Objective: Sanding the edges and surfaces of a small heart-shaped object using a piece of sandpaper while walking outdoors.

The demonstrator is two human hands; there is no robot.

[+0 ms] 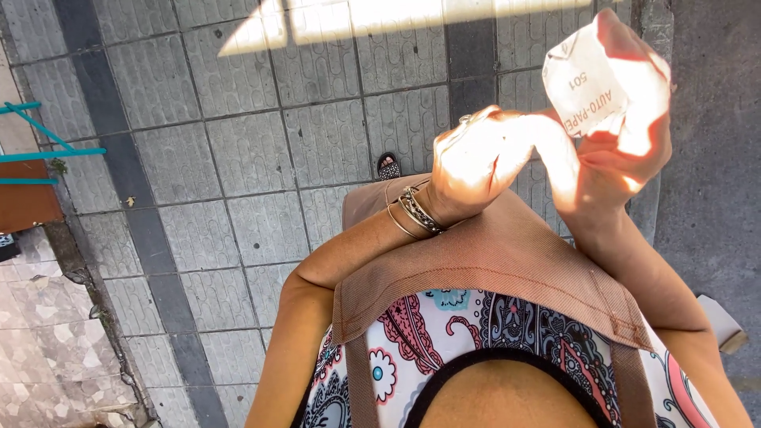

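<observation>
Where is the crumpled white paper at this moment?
In the head view, the crumpled white paper sits at the upper right, pinched in the right hand, with the left hand just beside it, above the brown fabric apron.

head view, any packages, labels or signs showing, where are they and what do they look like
Paper packet: upper right, pinched in the right hand, white, crumpled, with dark print on its face, sunlit.
Left hand: just left of the packet, fingers reaching toward the right hand; whether it touches the packet cannot be told.
No other label, sign or screen shows.
</observation>
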